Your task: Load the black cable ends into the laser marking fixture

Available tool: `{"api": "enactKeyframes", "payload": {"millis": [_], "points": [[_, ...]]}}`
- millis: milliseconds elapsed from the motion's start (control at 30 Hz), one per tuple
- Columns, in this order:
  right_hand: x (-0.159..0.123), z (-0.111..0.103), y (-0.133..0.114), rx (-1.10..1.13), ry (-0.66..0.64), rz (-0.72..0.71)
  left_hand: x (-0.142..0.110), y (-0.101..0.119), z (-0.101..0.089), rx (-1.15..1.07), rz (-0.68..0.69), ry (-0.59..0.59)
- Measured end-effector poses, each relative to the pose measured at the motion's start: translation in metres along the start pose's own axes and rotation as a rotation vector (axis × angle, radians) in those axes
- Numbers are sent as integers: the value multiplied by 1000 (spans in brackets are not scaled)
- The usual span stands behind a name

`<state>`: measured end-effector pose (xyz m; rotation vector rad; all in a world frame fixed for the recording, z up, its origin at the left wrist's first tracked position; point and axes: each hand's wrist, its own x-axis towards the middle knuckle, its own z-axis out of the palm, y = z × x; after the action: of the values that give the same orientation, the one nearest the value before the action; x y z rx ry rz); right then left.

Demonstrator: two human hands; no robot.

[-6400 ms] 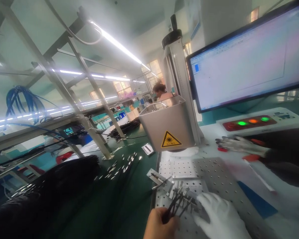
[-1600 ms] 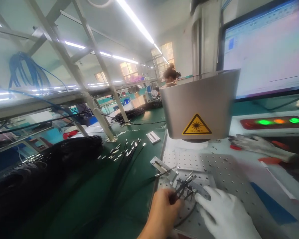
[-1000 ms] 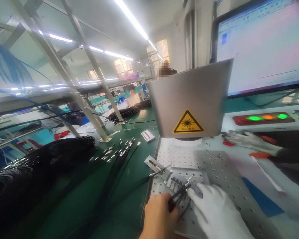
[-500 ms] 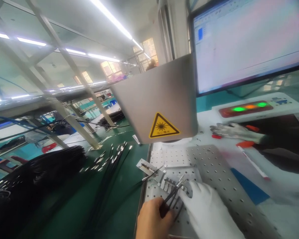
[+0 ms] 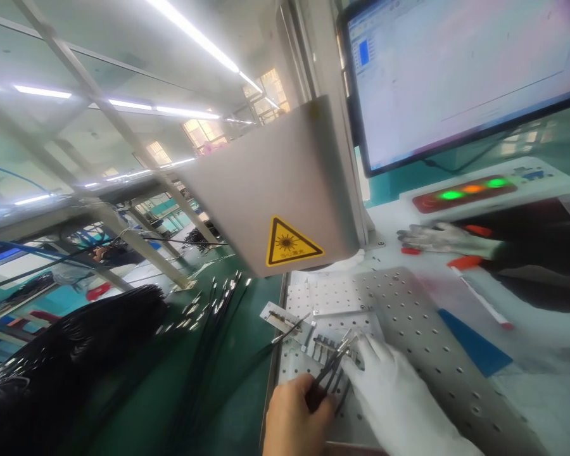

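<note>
My bare left hand (image 5: 292, 411) is closed around several thin black cables (image 5: 331, 366) with silvery metal ends, which point up and to the right. My right hand (image 5: 392, 386), in a white glove, pinches at the ends of these cables beside the left hand. Under the fingertips lies a slotted metal fixture (image 5: 323, 347), partly covered by the cables and glove. One single cable (image 5: 285, 335) rests across the fixture's left part. The fixture sits on a perforated metal plate (image 5: 408, 316).
A grey machine head (image 5: 266, 190) with a yellow laser warning sign hangs over the plate. Left, a bundle of black cables (image 5: 90, 329) and loose cables (image 5: 209, 335) lie on the green table. Right are a monitor (image 5: 456, 82), glove (image 5: 437, 237), marker (image 5: 484, 297) and lit control box (image 5: 527, 177).
The camera view has shifted, so the machine head and monitor appear further left. Both hands stay at the fixture with the cables, almost unmoved.
</note>
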<state>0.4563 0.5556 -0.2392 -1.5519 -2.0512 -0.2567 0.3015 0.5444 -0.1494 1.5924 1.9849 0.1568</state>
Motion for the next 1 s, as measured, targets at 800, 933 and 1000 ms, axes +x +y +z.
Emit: {"api": "enactKeyframes", "payload": {"millis": [800, 933, 1000], "points": [[1, 23, 11, 18, 15, -79, 19, 17, 5, -472, 58, -267], [6, 15, 13, 79, 4, -94, 20, 20, 14, -417, 17, -166], [8, 10, 11, 96, 27, -18, 20, 20, 18, -376, -19, -135]]}}
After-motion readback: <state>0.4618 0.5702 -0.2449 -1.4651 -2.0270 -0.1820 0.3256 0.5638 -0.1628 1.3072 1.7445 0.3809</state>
